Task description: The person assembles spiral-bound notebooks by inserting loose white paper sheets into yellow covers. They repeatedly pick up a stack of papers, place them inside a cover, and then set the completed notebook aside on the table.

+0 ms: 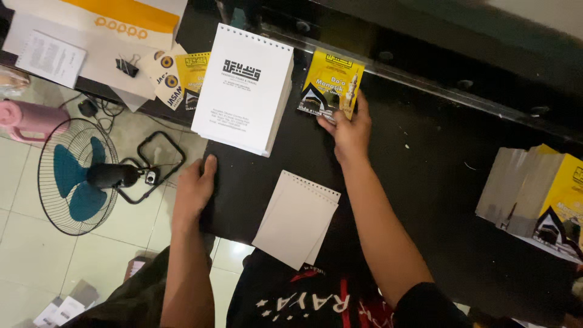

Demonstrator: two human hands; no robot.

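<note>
Nearest sheets: a thin set of punched white sheets [296, 218] lies flat at the near edge of the black table [437, 182], one corner overhanging toward the person. Neither hand touches it.
Left hand: the left hand [193, 191] rests on the left edge of the table, thumb on top and fingers curled over the rim. It grips no loose item.
Right hand: the right hand [351, 132] reaches forward, fingers spread and bent, fingertips pressing the near edge of the yellow booklet cover [331, 91]. Whether the thumb is under the cover cannot be told.
Yellow booklet cover: it lies flat on the table, just right of the thick white stack and touching the right hand only.
Thick stack: the punched white page stack [243, 88] lies left of the cover, holes along its far edge, no binding wire visible.
Supply: a pile of further yellow covers [540, 194] stands at the right, well apart from both hands.
Beyond the table: more yellow cards [182, 76], a binder clip [127, 65] and papers lie at far left; a floor fan [79, 176] stands below.
Progress, as judged: pages appear sorted and punched; the cover is only now being taken up. Joining cover to pages and binding appear not yet done.
</note>
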